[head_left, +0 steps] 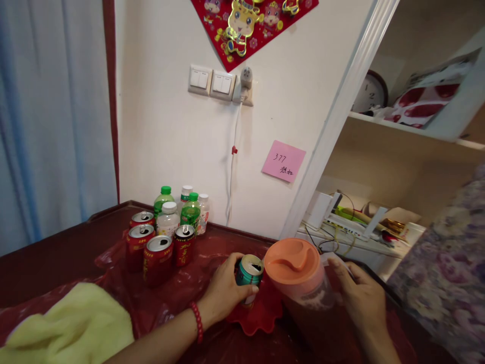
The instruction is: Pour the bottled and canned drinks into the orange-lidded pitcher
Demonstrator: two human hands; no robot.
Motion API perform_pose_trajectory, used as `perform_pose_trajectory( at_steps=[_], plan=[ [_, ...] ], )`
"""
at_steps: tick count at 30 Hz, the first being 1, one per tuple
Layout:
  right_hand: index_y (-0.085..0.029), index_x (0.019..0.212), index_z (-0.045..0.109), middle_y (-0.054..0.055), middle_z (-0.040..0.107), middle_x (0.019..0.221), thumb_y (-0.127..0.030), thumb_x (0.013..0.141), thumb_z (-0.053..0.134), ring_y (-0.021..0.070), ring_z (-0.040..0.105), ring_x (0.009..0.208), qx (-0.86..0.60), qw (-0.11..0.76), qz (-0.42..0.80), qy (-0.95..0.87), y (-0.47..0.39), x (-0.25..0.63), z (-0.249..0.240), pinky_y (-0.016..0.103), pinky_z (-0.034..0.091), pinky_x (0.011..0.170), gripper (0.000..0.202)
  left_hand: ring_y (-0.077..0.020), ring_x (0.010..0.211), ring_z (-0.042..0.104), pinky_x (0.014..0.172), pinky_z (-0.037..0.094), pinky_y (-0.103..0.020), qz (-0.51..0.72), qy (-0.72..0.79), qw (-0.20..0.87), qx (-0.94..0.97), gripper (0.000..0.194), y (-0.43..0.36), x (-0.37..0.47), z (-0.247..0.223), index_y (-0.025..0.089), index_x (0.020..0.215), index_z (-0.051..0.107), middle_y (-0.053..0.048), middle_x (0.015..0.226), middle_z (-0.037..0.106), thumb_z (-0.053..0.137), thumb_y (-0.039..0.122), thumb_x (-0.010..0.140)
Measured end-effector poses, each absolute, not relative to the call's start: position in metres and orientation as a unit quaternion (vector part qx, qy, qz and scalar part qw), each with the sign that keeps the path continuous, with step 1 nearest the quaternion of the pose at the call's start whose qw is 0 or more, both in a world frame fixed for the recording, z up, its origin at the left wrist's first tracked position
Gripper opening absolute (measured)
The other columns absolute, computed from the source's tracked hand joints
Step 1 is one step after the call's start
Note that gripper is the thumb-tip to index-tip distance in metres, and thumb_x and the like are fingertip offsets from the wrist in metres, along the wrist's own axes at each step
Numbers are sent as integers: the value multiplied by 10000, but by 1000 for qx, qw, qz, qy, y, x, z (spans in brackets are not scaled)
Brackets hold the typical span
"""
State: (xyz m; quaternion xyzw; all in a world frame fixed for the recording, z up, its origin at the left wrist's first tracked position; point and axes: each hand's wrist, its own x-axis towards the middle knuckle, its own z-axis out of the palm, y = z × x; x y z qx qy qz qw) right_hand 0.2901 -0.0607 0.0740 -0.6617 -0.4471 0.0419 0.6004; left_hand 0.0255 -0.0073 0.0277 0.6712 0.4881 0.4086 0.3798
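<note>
My left hand (223,288), with a red bead bracelet (197,322) on its wrist, is wrapped round a green drink can (250,275) with an opened top. The can stands upright over a red scalloped dish (257,321); whether it rests on the dish I cannot tell. Just right of the can is a clear plastic pitcher (303,285) with an orange lid (293,260). My right hand (359,293) is closed round the pitcher's pale handle. The lower part of the pitcher blends into the dark table.
Several opened red cans (158,260) stand at the back left, before bottles with green and white caps (168,220). A yellow cloth (71,328) lies at the front left on red plastic sheeting (151,308). Shelves with a white router (348,225) are at the right.
</note>
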Motion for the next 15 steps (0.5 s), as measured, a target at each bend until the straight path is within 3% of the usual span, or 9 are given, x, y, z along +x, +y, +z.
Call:
perform_pose_trajectory(
  at_steps=[15],
  plan=[
    [-203,613,622,-34,470,565,-816,759,631,161,436,593,-664,590,21,-459,-58,296,69,275,347,549,631,-288,1126,656,1000,469,-378,412,487,375,673,547,-6,26,27,213,1132,609,-73,1195,736,820,133,633]
  ],
)
